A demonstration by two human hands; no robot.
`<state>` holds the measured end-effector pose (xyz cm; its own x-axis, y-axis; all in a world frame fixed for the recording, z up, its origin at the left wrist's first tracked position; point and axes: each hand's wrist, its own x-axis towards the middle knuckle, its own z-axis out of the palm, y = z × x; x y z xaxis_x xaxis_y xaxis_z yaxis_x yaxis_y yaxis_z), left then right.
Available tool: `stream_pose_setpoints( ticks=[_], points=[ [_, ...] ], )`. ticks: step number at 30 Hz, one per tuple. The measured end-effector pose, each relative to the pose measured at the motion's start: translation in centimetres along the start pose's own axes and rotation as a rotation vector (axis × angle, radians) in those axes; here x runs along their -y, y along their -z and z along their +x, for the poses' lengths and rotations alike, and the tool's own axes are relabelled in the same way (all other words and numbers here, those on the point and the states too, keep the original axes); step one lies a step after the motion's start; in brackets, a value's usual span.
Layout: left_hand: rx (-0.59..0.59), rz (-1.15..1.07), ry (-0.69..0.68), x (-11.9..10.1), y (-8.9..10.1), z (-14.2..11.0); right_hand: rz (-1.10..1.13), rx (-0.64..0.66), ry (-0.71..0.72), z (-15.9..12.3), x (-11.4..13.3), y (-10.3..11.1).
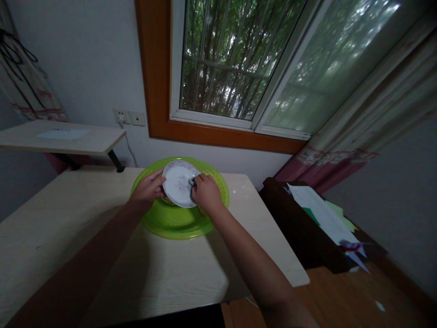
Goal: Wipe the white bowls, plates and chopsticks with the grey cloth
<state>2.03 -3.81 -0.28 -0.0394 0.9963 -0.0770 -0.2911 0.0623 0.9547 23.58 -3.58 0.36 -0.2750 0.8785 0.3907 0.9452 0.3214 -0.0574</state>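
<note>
A white plate [177, 184] with a faint floral print is held tilted above a large green basin [180, 228]. My left hand [149, 187] grips the plate's left rim, thumb on top and fingers beneath. On the plate's right side, my right hand [205, 190] is closed on a small greyish scouring pad [191, 183], pressed against the plate's surface. Most of the pad is hidden by my fingers, so its exact kind is hard to make out. Something yellowish shows in part beneath the plate inside the basin.
The basin stands on a light wooden table [102, 255] against the wall. A small raised shelf [78, 142] with a paper sits at the left. Sockets [129, 117] and a window are behind. To the right, a dark cabinet [287, 228] bears papers.
</note>
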Motion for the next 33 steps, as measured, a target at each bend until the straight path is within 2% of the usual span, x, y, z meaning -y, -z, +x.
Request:
stream_pose_setpoints(
  ticks=[4, 11, 13, 18, 24, 27, 33],
  points=[
    [-0.03, -0.008, -0.035, 0.0, 0.1, 0.2, 0.149, 0.046, 0.09, -0.1, -0.1, -0.2],
    [0.012, -0.026, -0.022, 0.1, -0.1, 0.2, 0.644, 0.063, 0.484, -0.2, -0.3, -0.5],
    [0.04, -0.025, -0.011, 0.3, 0.0, 0.3, 0.756, 0.058, 0.527, -0.2, -0.2, -0.5],
    [0.132, -0.011, 0.033, 0.2, -0.3, 0.1, 0.952, 0.033, 0.526, 0.1, 0.0, -0.8],
    [0.238, 0.013, 0.094, 0.0, -0.6, -0.3, 0.95, -0.045, 0.565, 0.3, 0.2, -1.0],
    [0.276, -0.001, 0.086, 0.1, -0.4, -0.2, 0.849, -0.111, 0.582, 0.2, 0.3, -1.0],
    [0.298, -0.015, 0.101, -0.1, -0.3, -0.5, 0.613, -0.131, 0.546, 0.1, 0.5, -1.2]
  ],
)
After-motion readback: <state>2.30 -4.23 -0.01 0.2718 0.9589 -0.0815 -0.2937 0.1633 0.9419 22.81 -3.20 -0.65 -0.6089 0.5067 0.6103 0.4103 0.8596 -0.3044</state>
